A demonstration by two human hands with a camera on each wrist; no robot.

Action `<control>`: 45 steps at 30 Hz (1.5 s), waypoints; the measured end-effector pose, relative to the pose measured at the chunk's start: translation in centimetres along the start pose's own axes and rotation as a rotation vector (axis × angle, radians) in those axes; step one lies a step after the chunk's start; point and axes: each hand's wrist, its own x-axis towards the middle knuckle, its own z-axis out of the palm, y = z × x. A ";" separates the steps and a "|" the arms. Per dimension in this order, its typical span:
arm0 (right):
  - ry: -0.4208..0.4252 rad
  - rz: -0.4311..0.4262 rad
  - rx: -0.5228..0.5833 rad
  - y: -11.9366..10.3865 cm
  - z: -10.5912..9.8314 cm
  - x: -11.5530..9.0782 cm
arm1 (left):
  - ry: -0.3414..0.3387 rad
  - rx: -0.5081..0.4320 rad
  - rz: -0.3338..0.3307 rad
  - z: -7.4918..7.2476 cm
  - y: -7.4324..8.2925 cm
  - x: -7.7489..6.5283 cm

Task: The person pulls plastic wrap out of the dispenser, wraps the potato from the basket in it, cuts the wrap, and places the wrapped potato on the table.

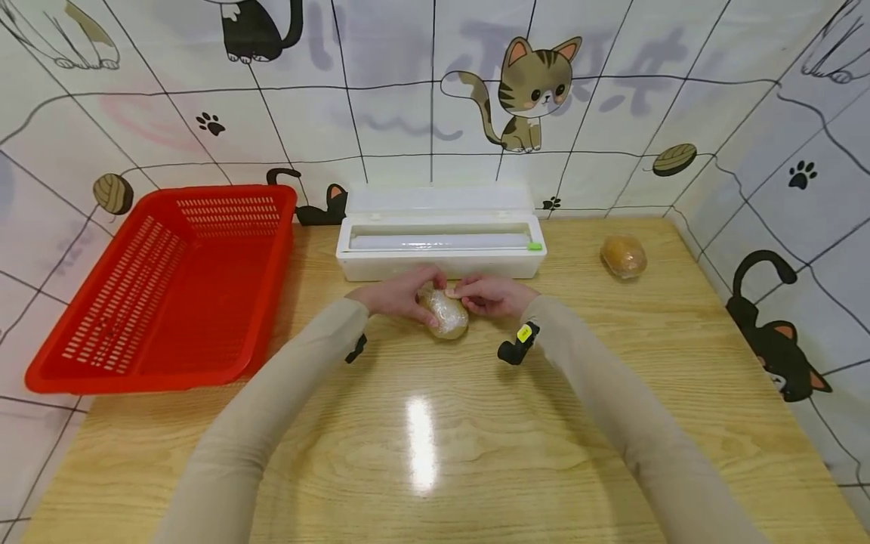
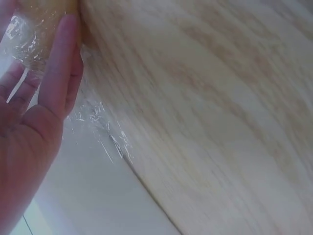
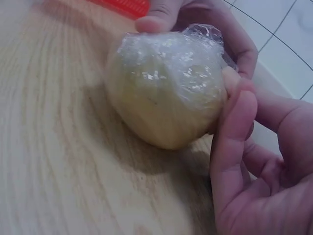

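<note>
A round yellowish fruit [image 1: 450,317], wrapped in shiny cling film, sits on the table just in front of a white film dispenser [image 1: 442,265]. My left hand [image 1: 397,293] grips it from the left, thumb on the near side and fingers behind. On its right side my right hand [image 1: 499,295] pinches the film between thumb and fingers. In the right wrist view, crumpled film [image 3: 203,34] bunches over the top of the fruit, beside the left thumb. A loose film edge [image 2: 95,117] hangs below the left fingers in the left wrist view.
The dispenser's lid stands raised, showing a film roll [image 1: 438,242] and a green slider [image 1: 535,246]. To the left is a red plastic basket [image 1: 268,302]. Another film-wrapped, orange-brown fruit [image 1: 623,256] lies at the back right. Cat-patterned sheeting borders the table behind and at the sides.
</note>
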 end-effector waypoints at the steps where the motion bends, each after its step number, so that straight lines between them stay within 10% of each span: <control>1: -0.014 0.004 -0.002 0.0 -0.1 0.1 | 0.000 0.005 0.002 0.0 0.0 0.0; 21: -0.083 0.124 -0.154 -1.3 -0.8 0.9 | -0.049 -0.020 -0.048 -0.2 0.1 0.4; 30: 0.099 -0.405 -0.608 0.3 0.2 -2.6 | -0.059 -0.014 -0.048 -0.2 0.0 0.8; 37: 0.104 -0.917 -1.203 1.5 2.6 -5.3 | -0.028 -0.006 -0.043 -0.5 0.1 0.4; 45: 0.068 -0.923 -1.557 2.6 2.9 -4.5 | -0.023 0.001 -0.052 -0.5 -0.3 0.6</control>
